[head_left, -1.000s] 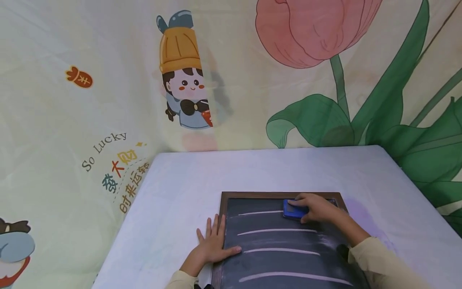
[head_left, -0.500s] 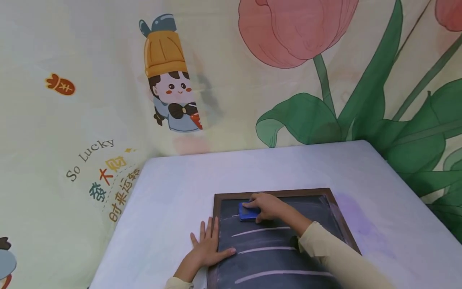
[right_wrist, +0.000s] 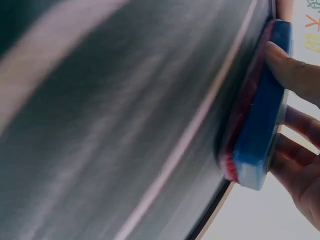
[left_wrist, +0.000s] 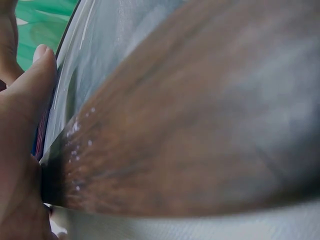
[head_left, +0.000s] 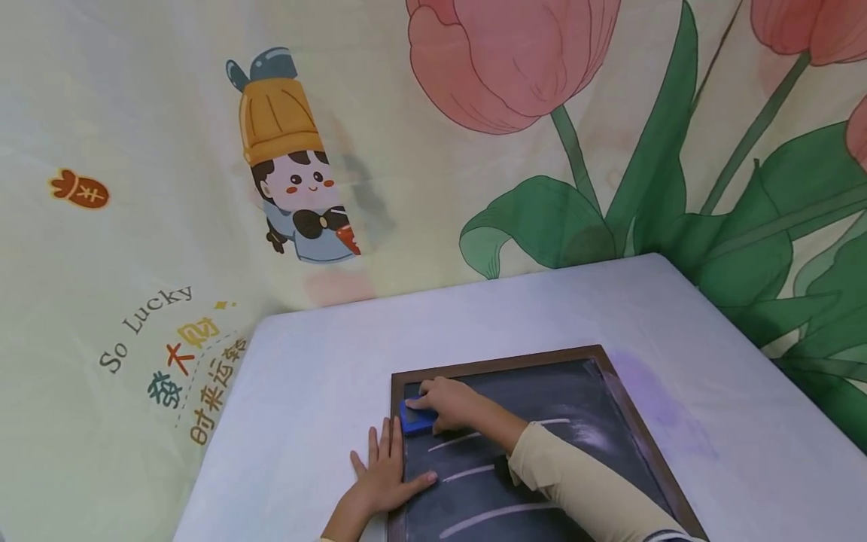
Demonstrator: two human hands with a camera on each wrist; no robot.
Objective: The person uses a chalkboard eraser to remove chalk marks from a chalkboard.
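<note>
A framed blackboard (head_left: 528, 391) lies on the table, with several pale chalk lines (head_left: 491, 516) across it. Near its top left corner my right hand (head_left: 450, 403) grips a blue chalkboard eraser (head_left: 415, 421), pressed flat to the board. The right wrist view shows the eraser (right_wrist: 260, 120) between thumb and fingers, its reddish felt side against the surface. My left hand (head_left: 379, 482) rests at the left edge, fingers straight and spread, thumb reaching over the frame. In the left wrist view the brown wooden frame (left_wrist: 175, 130) fills most of the picture.
The white-covered table (head_left: 325, 354) extends around the board, with a purple stain (head_left: 657, 399) to its right. A printed curtain (head_left: 379, 150) with tulips and a cartoon figure hangs behind. My right sleeve (head_left: 576, 474) covers part of the board.
My right hand has slid the eraser leftward along the top chalk line, and that line is gone from view. My left hand stays at the frame. The head view has turned rightward.
</note>
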